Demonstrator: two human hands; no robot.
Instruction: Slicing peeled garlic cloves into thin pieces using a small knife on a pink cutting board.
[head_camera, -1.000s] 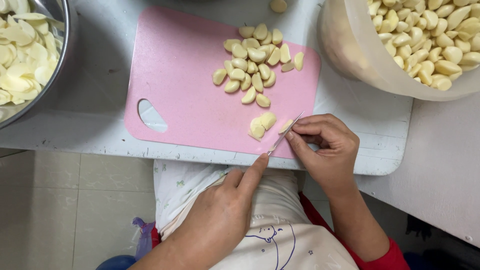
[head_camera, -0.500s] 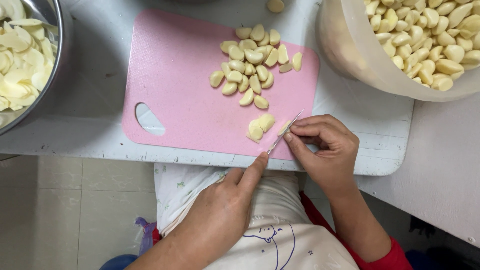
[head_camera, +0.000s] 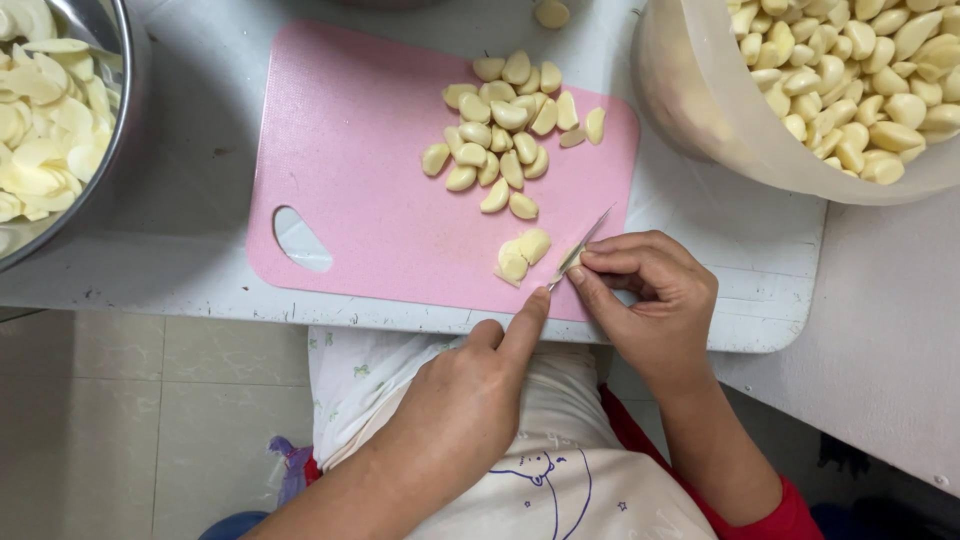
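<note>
One pink cutting board (head_camera: 370, 200), one knife (head_camera: 578, 250), two hands. Two containers: a steel bowl (head_camera: 125, 120) at upper left, a pale tub (head_camera: 720, 110) at upper right. Roughly twenty garlic cloves (head_camera: 505, 120) lie loose on the board.

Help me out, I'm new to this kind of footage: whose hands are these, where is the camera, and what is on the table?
The camera sits on a person's head and looks down at their own two bare hands. The left hand holds a small knife, forefinger along it. The right hand pinches a garlic clove, mostly hidden, at the blade. On the pink cutting board lie a pile of peeled garlic cloves and cut pieces. A metal bowl of slices stands at the picture's left, a plastic tub of cloves at its right.
</note>
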